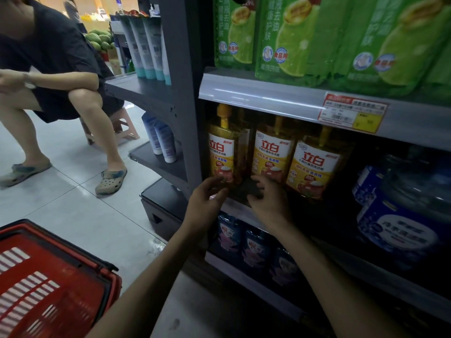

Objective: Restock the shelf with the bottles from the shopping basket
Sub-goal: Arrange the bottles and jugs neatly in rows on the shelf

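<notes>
head cam | faces forward-down | close to shelf [268,98] | single view

seated person [48,57], green pouches [288,40] above

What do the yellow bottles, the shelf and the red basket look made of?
Yellow bottles: probably clear, glossy plastic; amber liquid shows through at the shoulders.
Shelf: likely painted metal, matte dark grey, fronted by a translucent plastic price strip.
Red basket: moulded plastic, judging by its slotted walls and black rim.
</notes>
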### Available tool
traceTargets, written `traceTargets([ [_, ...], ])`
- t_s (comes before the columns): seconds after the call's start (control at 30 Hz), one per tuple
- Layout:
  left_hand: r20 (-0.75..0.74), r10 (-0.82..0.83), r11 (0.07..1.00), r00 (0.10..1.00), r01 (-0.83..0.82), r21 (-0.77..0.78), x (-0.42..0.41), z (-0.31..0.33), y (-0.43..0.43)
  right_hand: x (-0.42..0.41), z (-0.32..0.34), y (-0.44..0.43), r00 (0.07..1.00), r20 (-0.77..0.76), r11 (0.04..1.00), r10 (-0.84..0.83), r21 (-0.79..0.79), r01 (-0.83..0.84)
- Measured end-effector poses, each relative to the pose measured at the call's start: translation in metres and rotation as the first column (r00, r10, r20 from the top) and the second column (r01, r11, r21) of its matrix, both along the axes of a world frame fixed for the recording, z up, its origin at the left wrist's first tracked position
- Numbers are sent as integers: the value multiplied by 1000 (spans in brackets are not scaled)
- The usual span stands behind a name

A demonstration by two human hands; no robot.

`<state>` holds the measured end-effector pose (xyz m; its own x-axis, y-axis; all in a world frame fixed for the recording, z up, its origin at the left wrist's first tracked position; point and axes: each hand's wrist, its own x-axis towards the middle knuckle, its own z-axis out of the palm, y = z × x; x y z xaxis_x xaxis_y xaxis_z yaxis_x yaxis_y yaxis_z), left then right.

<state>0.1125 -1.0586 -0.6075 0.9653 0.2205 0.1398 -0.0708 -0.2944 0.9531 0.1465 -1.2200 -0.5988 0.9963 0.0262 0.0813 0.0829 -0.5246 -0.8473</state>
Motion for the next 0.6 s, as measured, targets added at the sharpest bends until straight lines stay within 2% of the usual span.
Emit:
traceTargets([
  [0.07, -33, -37, 979, 999, 42, 201, -12, -2, 7, -12, 1, -16, 998, 53, 993, 32, -117, -26],
  [0.17, -66, -72, 901, 995, 93, 424, -33, -1, 13, -34, 8, -39, 985, 132, 959, 107, -274, -67],
  [0.3, -105, -164, 690, 981, 190, 699, -58, 9, 7, -71, 23, -71, 968, 163, 886, 191, -452, -98],
  [0.43, -110, -190, 543, 976, 197, 816, -76, 23, -15, -106, 35, -100, 962, 166, 879, 217, -463, -119],
  [0.6, -67, -244, 467, 967, 178, 866, -95, 46, -52, -143, 51, -139, 964, 198, 914, 176, -396, -86],
])
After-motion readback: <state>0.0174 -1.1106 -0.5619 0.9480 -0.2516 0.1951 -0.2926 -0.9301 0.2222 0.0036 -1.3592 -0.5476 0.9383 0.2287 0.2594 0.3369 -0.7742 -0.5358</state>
